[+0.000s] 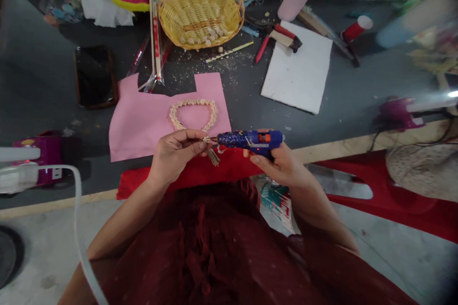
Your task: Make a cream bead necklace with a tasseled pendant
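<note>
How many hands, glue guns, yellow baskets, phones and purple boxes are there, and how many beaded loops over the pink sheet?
Hands: 2, left hand and right hand
Glue gun: 1
Beaded loop over the pink sheet: 1
Yellow basket: 1
Phone: 1
Purple boxes: 2, left one and right one
Total: 8

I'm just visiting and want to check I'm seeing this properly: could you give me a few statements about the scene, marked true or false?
1. The right hand holds a blue glue gun. True.
2. The left hand lies flat and touches nothing. False: it pinches the lower end of a pale beaded loop.
3. The glue gun's nozzle points toward the left hand's fingers. True.
4. The wicker basket is filled to the rim. False: only some small pale pieces show in it.
5. The white slab lies apart from the pink sheet. True.
</note>
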`<state>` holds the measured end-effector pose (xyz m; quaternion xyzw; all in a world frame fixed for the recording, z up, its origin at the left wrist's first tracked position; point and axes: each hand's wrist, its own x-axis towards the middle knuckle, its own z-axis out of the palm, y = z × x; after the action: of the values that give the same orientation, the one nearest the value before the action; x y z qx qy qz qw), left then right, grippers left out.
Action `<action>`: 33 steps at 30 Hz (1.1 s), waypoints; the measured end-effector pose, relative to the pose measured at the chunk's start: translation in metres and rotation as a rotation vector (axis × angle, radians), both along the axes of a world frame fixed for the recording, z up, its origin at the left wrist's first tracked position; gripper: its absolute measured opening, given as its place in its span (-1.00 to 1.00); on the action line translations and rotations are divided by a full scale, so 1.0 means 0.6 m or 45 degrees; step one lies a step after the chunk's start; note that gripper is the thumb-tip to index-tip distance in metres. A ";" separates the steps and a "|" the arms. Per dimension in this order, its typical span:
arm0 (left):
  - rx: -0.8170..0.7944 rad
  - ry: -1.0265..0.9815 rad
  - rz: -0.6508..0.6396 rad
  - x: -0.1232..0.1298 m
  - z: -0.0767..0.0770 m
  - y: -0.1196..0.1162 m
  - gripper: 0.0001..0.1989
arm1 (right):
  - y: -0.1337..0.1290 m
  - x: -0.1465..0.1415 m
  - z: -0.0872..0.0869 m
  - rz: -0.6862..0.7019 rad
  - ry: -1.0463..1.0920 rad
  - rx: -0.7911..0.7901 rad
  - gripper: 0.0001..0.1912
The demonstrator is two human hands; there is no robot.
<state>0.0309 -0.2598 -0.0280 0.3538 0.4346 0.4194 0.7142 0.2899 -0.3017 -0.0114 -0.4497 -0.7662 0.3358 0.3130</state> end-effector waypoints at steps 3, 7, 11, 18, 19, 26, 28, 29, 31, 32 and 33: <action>0.016 0.005 -0.006 0.000 0.000 0.000 -0.79 | -0.001 0.001 0.000 -0.031 -0.022 -0.003 -0.88; 0.018 0.004 0.002 0.001 0.001 0.000 -0.77 | -0.001 -0.002 -0.003 -0.024 0.024 -0.037 -0.86; 0.008 0.015 -0.003 0.001 0.000 0.000 -0.76 | -0.001 -0.004 -0.008 -0.054 0.090 -0.041 -0.84; -0.031 0.010 0.010 0.001 0.004 0.002 -0.76 | -0.003 0.003 -0.001 -0.006 0.006 -0.020 -0.86; -0.041 0.014 0.014 0.002 0.005 0.002 -0.75 | -0.003 0.003 0.000 0.003 -0.005 -0.008 -0.86; -0.057 0.042 0.021 0.003 0.008 0.002 -0.72 | -0.004 0.000 -0.004 -0.020 -0.042 0.037 -0.84; -0.055 0.037 0.019 0.003 0.008 0.002 -0.72 | -0.004 0.000 -0.006 -0.025 -0.039 0.023 -0.84; -0.057 0.034 0.021 0.003 0.008 0.002 -0.72 | -0.004 0.000 -0.007 -0.026 -0.038 0.026 -0.84; -0.064 0.030 0.025 0.004 0.009 0.003 -0.72 | -0.003 0.000 -0.007 -0.019 -0.045 0.047 -0.86; -0.067 0.029 0.026 0.004 0.009 0.003 -0.72 | -0.003 0.000 -0.006 -0.015 -0.049 0.056 -0.87; -0.069 0.032 0.026 0.004 0.009 0.003 -0.71 | -0.003 0.000 -0.006 -0.015 -0.050 0.063 -0.87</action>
<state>0.0332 -0.2577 -0.0224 0.3350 0.4584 0.4103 0.7137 0.2897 -0.3035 -0.0150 -0.4527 -0.7777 0.3060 0.3108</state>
